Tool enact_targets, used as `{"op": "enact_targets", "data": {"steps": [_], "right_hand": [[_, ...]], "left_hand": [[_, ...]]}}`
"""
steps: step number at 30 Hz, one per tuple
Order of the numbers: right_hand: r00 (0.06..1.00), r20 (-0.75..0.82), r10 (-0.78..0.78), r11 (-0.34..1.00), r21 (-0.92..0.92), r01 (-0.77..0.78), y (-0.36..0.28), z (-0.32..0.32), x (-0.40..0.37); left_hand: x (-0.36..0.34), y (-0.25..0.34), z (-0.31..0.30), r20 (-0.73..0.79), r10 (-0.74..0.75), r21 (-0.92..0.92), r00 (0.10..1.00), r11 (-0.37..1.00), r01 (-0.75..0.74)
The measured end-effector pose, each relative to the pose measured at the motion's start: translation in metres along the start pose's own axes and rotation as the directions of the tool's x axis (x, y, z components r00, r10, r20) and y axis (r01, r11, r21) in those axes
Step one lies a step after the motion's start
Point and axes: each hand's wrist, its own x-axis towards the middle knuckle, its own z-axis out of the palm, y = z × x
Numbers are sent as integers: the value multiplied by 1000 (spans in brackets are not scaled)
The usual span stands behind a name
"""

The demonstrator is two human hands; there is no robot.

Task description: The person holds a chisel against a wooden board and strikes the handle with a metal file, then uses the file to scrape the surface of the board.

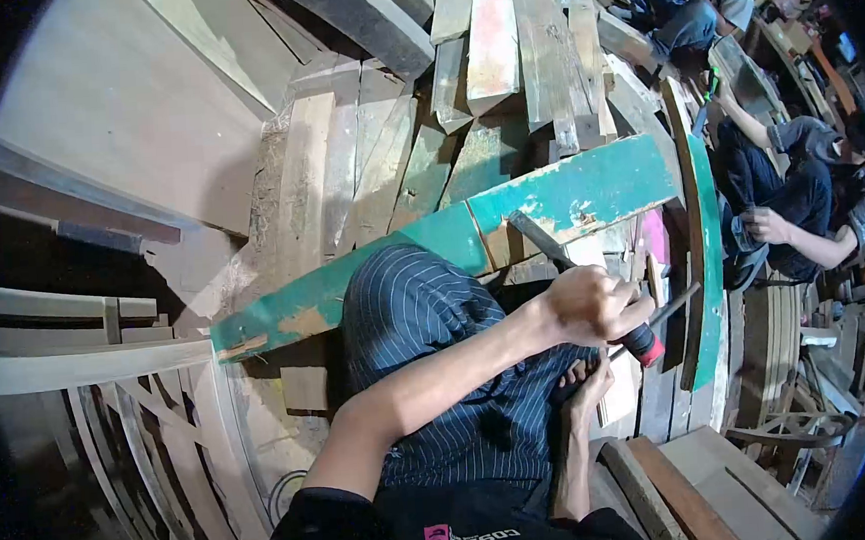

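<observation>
The long green board (586, 193) lies diagonally over wood pieces, partly hidden by a striped trouser leg (410, 306). The left hand (598, 304) is closed around the dark, red-ended tool (537, 236); the right hand (590, 387), partly hidden, curls near the thin rod (677, 303).

The left forearm slants across the body, its left hand (595, 306) curled shut; the right hand (590, 387) sits lower, partly hidden.

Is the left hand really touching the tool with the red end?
Touching: the head view shows the left hand wrapped around the dark tool.
</observation>
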Motion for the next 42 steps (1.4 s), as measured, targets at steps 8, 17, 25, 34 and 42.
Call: {"op": "enact_targets", "data": {"steps": [8,17,25,34,42], "right_hand": [[877,-136,-461,873,-246,421,1,-34,-18],[767,-5,-642,703,-404,586,-17,0,-46],[796,-37,-604,734,-414,538,-7,-6,-41],[820,23,-572,776,-311,549,4,-7,-37],[875,-21,-484,839,-297,457,5,-7,-39]], "left_hand": [[1,0,5,45,-17,-8,999,1000,17],[2,-3,0,113,45,-46,993,998,-40],[2,-3,0,115,-3,-2,993,1000,3],[2,-2,2,58,4,75,998,997,-9],[3,-3,4,2,25,53,1000,998,-25]]}}
